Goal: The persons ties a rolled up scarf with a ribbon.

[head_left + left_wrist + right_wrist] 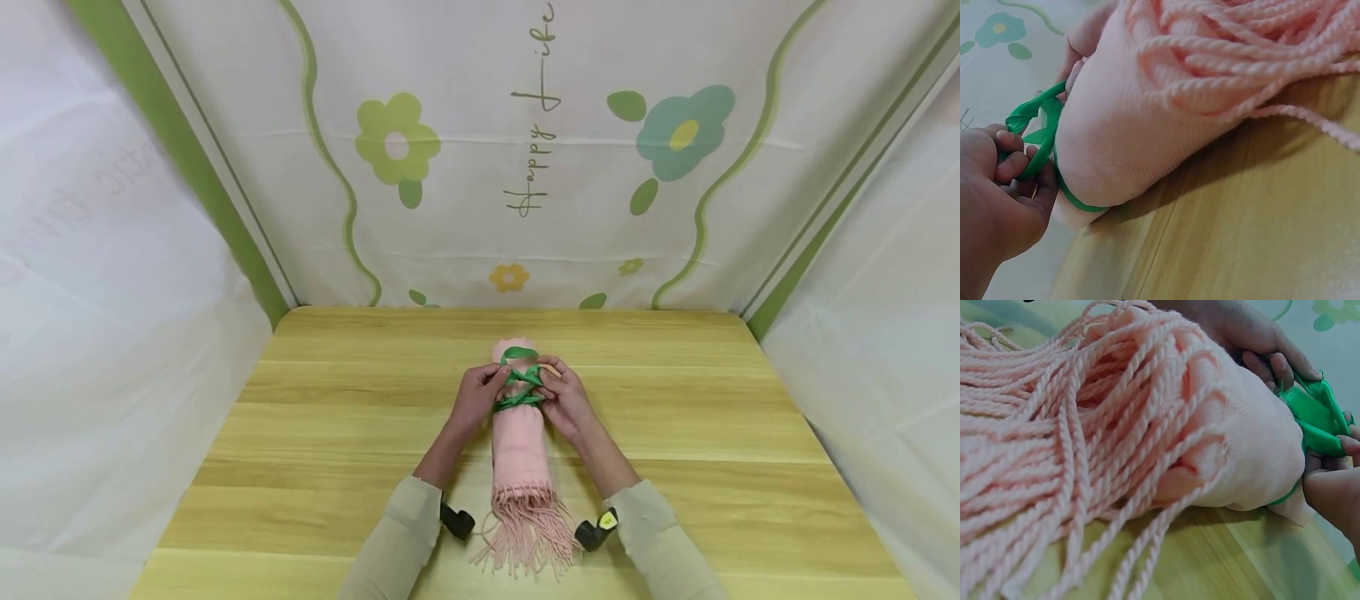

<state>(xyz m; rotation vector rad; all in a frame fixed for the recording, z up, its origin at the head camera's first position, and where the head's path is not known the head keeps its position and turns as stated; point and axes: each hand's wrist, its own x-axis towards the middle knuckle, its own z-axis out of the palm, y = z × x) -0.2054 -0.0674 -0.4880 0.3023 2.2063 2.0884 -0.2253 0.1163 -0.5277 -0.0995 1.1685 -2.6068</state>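
Note:
A pink scarf (519,446), rolled into a cylinder, lies lengthwise on the table with its twisted fringe (1104,444) toward the person. Around its upper half runs a green ribbon (521,403), crossed over itself with a loop standing at the far end. My left hand (480,396) pinches the ribbon from the left side, thumb and fingers curled on it in the left wrist view. From the right, my right hand (564,398) pinches another part of the ribbon. Fingers of both hands sit close against the scarf's far half.
The wooden table (337,433) extends on both sides of the scarf. A white cloth backdrop (465,208) with printed flowers rises behind the table's far edge. White cloth walls (97,333) stand at left and right. Black wrist cameras (456,521) hang near both sleeves, beside the fringe.

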